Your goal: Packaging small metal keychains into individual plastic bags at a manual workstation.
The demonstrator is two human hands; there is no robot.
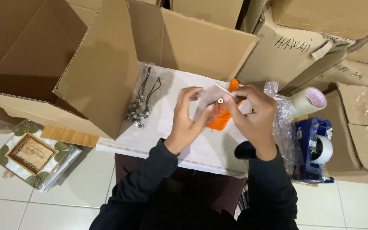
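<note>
You wear a dark, near-black long-sleeved top; both sleeves end snugly at the wrists, just short of your left hand [187,117] and right hand [252,113]. The fabric is plain, creased at the elbows. Below the sleeves, dark maroon trousers cover your lap. Your fingers [184,97] are bare, ringless.

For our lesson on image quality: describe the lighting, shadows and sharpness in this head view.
Head view: light is soft and even; the open box flap shades the box's inside; both hands, left hand and right hand, look slightly blurred; the clear bag they hold shows faint glare; straight box edges bend a little near the frame's sides.
</note>
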